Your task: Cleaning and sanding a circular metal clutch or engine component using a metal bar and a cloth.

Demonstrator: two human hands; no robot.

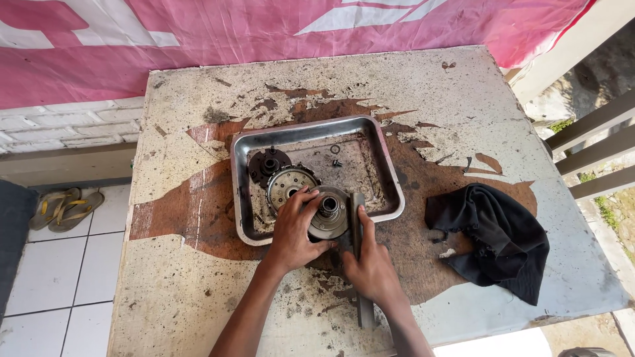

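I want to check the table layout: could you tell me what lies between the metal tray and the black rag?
In the head view, only bare, worn tabletop lies between the metal tray and the black rag.

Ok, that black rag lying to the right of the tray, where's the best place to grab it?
Pinch the black rag at its raised, bunched folds near the middle, coming straight down from above. It lies crumpled and loose on the table, apart from the metal tray, so the high folds probably give fingers something to close on; the flat edges would not.

The long grey tool (pixel 360 264) lies half hidden (under the right hand (pixel 370 268)).
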